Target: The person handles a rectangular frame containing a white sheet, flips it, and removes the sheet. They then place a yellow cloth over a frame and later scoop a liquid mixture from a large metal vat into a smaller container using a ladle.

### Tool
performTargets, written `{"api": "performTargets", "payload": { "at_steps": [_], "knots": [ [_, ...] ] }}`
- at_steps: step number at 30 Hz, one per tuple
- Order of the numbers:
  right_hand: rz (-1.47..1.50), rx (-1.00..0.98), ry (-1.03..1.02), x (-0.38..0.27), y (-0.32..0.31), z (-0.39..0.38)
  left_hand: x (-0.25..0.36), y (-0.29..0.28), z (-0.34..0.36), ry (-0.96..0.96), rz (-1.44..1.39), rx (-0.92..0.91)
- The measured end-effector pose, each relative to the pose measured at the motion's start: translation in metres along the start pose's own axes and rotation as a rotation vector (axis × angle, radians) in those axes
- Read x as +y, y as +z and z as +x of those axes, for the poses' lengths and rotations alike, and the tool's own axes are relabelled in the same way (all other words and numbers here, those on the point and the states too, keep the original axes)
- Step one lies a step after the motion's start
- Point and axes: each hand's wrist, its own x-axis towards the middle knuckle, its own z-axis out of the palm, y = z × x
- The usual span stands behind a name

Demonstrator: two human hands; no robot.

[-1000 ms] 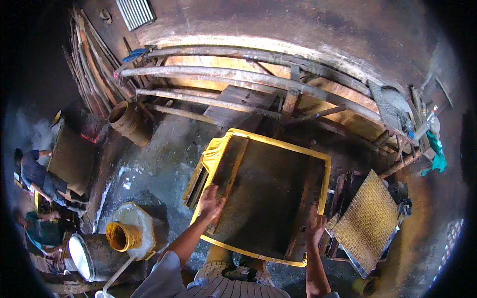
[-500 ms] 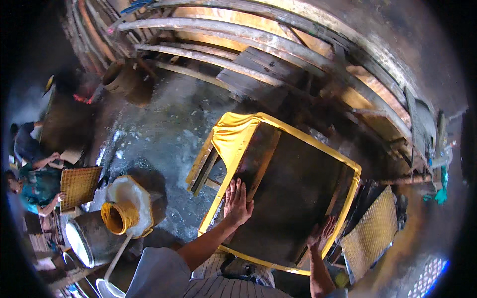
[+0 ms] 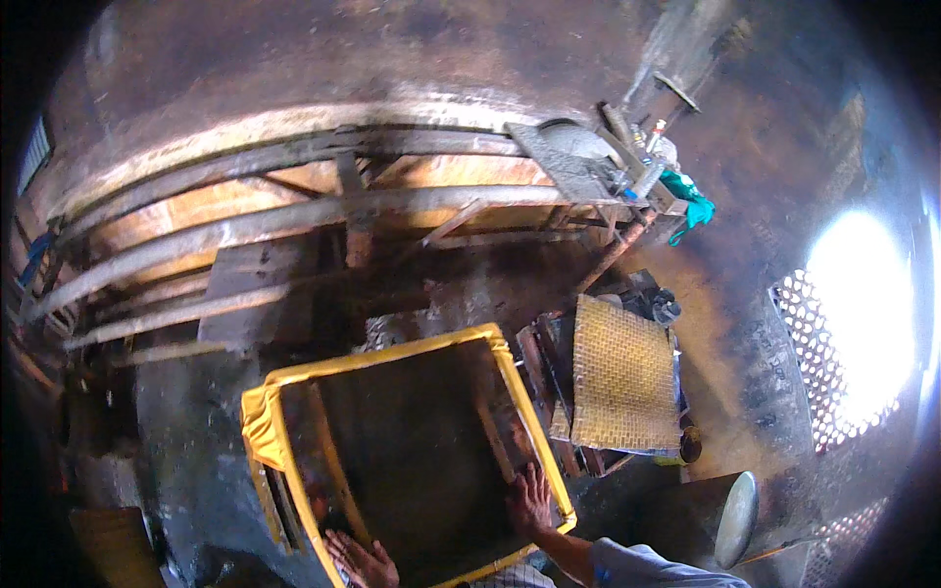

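Observation:
A large rectangular frame with a yellow, cloth-wrapped border (image 3: 382, 362) lies in front of me, low in the view. Its middle is a dark, shiny panel (image 3: 421, 451), with a light strip along each side. Yellow cloth (image 3: 263, 426) is bunched in folds at the far left corner. My left hand (image 3: 363, 562) lies flat at the near left, fingers stretched out beside the border. Near the right border, my right hand (image 3: 532, 502) rests on the panel with its fingers extended. Neither hand grips anything visible. The near left part of the frame runs out of view.
To the right, a yellowish woven panel (image 3: 627, 377) lies on a stack of dark boards. Long wooden beams (image 3: 294, 220) form a rack at the back, with a green cloth (image 3: 694, 208) at its right end. A drum with a pale round end (image 3: 735, 519) stands near right.
My view has swung right, so the frame sits lower and farther left in it. Buckets and co-workers at left have left view. Both hands remain flat at the frame's sides.

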Motion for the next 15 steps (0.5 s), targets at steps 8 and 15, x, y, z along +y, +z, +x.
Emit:
{"api": "performTargets", "payload": {
  "at_steps": [8,15],
  "knots": [
    [0.058,0.06,0.004,0.01,0.007,-0.012,-0.038,0.059,-0.003,0.255,0.488,0.433],
    [0.209,0.082,-0.136,-0.016,-0.012,0.119,-0.031,0.062,-0.011,0.283,0.454,0.269]
  ]
}}
